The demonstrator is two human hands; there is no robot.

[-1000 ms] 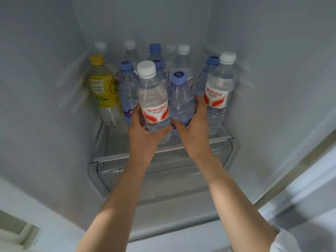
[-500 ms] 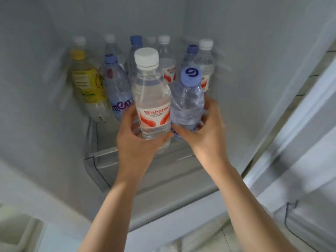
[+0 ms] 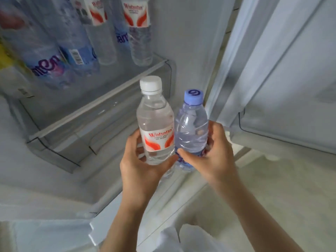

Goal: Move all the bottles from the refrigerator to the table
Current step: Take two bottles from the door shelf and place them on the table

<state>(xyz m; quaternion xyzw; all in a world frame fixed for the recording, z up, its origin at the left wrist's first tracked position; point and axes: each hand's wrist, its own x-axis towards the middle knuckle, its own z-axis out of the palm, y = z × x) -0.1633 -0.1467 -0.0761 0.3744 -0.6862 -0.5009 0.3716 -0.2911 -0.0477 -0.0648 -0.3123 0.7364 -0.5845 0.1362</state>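
Note:
My left hand (image 3: 140,170) grips a clear water bottle (image 3: 154,120) with a white cap and a red and white label. My right hand (image 3: 216,153) grips a bluish bottle (image 3: 191,128) with a pale blue cap. Both bottles are upright, side by side and touching, held in front of the refrigerator shelf (image 3: 101,106) and off it. Several more bottles (image 3: 72,39) stand at the back of the shelf, cut off at the top. Among them is a white-labelled one (image 3: 139,31) at the right and a yellow-labelled one (image 3: 7,60) at the far left.
The clear drawer front (image 3: 54,151) juts out under the shelf. The open refrigerator door (image 3: 281,88) with its door bin stands to the right. Pale floor (image 3: 272,188) shows at the lower right. White clothing (image 3: 181,237) shows at the bottom edge.
Both hands have drawn the two bottles back and down, out of the refrigerator. The view has swung right, so the remaining bottles now sit at the upper left.

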